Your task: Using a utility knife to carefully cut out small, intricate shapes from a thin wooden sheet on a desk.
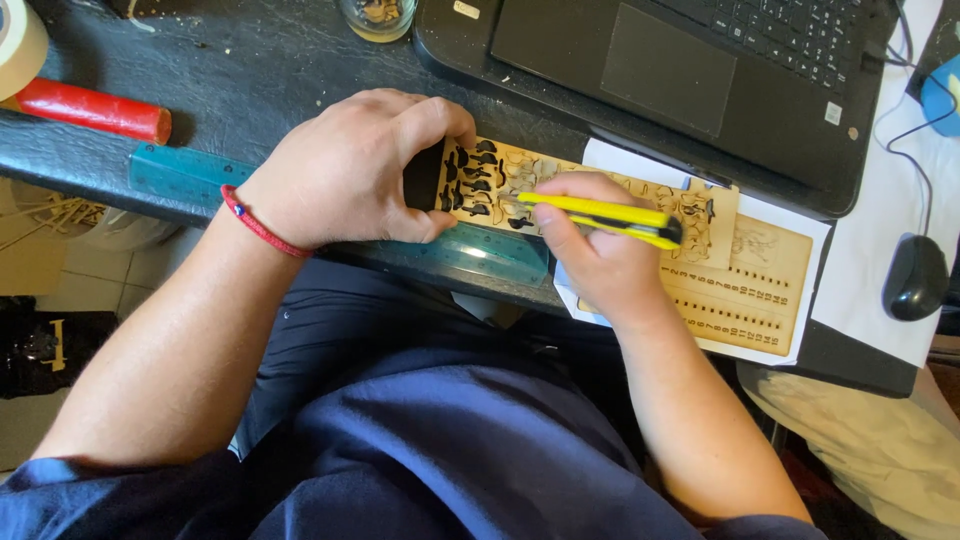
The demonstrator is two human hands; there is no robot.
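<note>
My left hand (350, 170) presses down on the left end of a thin laser-cut wooden sheet (490, 180) with dark cut-out shapes, at the desk's front edge. My right hand (595, 250) grips a yellow utility knife (600, 213), its tip touching the sheet near the middle. A red cord bracelet (258, 224) sits on my left wrist. A second wooden sheet (750, 290) with rows of small holes and marks lies on white paper to the right, partly under my right hand.
A black laptop (690, 70) stands open behind the sheets. A teal ruler (180, 172) lies along the desk edge. A red-handled tool (90, 108) and tape roll (18, 45) are far left, a glass jar (377, 17) at top, a black mouse (912, 278) right.
</note>
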